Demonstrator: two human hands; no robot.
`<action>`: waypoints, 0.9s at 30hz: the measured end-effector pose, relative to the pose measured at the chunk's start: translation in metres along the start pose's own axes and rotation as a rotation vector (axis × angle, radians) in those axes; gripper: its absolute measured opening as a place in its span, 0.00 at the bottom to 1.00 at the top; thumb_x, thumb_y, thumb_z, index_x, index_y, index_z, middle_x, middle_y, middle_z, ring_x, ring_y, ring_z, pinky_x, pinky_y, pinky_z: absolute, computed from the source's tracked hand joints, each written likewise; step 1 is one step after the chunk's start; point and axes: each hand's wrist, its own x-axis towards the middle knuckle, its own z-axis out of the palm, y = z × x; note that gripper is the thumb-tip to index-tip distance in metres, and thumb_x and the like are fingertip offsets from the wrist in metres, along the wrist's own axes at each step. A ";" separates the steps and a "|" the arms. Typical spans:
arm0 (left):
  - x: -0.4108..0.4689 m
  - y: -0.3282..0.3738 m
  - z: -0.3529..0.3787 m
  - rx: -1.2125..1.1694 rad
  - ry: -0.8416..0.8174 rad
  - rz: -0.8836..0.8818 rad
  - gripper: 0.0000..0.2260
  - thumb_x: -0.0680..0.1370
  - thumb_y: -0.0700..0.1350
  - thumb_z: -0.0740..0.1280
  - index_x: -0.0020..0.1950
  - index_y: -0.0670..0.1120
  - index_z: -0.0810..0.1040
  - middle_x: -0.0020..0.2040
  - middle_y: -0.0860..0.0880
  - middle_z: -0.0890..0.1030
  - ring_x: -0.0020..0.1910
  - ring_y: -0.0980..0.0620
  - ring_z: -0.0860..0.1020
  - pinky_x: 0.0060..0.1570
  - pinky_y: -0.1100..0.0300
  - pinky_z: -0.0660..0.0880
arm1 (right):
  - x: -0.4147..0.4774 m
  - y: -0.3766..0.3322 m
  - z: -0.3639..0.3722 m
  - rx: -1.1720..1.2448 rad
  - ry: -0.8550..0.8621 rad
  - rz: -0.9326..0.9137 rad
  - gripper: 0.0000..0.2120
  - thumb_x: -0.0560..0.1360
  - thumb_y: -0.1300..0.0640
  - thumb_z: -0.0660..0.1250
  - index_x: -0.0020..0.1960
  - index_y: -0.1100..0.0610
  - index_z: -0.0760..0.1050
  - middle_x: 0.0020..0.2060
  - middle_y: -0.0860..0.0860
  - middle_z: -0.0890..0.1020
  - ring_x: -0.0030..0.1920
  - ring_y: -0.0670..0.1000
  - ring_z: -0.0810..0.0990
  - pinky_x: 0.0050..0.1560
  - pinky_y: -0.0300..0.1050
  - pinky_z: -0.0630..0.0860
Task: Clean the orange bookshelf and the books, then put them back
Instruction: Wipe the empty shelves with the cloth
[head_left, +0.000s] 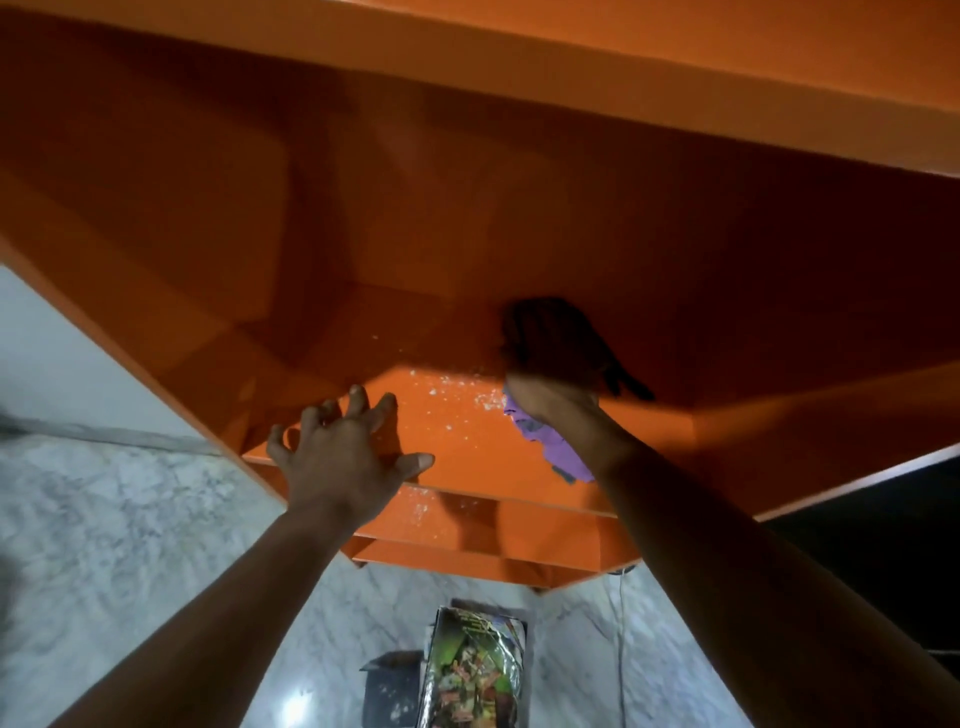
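Observation:
The orange bookshelf (467, 218) fills the upper view, seen from above with its shelves bare of books. White dust flecks (452, 400) speckle the lit shelf board. My right hand (556, 400) reaches into the shelf, shut on a purple cloth (550, 447) pressed against the board; its fingers lie in shadow. My left hand (343, 452) rests with fingers spread on the front edge of the same board, holding nothing. A stack of books (475, 670) with a colourful cover on top lies on the floor below.
Grey marble floor (130, 545) surrounds the shelf's base. A dark box (389, 686) stands beside the books. A thin cable (621, 623) runs down at the right. A pale wall (47, 364) is at the left, and a dark area at the right.

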 end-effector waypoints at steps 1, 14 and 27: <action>0.000 -0.001 0.001 -0.010 0.008 0.003 0.36 0.73 0.73 0.62 0.78 0.63 0.60 0.81 0.54 0.57 0.77 0.42 0.58 0.72 0.34 0.53 | 0.002 -0.004 0.003 -0.019 0.007 -0.081 0.28 0.82 0.47 0.47 0.73 0.58 0.72 0.69 0.58 0.77 0.72 0.62 0.72 0.73 0.60 0.64; 0.002 -0.010 -0.009 -0.169 -0.125 -0.077 0.26 0.81 0.61 0.61 0.79 0.65 0.59 0.82 0.58 0.53 0.80 0.47 0.51 0.75 0.34 0.45 | -0.078 -0.055 -0.008 0.244 -0.274 -0.399 0.24 0.84 0.44 0.50 0.78 0.44 0.65 0.79 0.46 0.65 0.80 0.53 0.59 0.77 0.54 0.49; -0.052 -0.041 0.012 -0.592 0.565 -0.446 0.10 0.74 0.52 0.72 0.52 0.50 0.78 0.52 0.46 0.83 0.56 0.41 0.79 0.57 0.43 0.76 | -0.141 -0.092 0.007 0.535 0.011 -0.678 0.13 0.74 0.68 0.61 0.44 0.61 0.85 0.47 0.53 0.85 0.56 0.54 0.75 0.60 0.49 0.74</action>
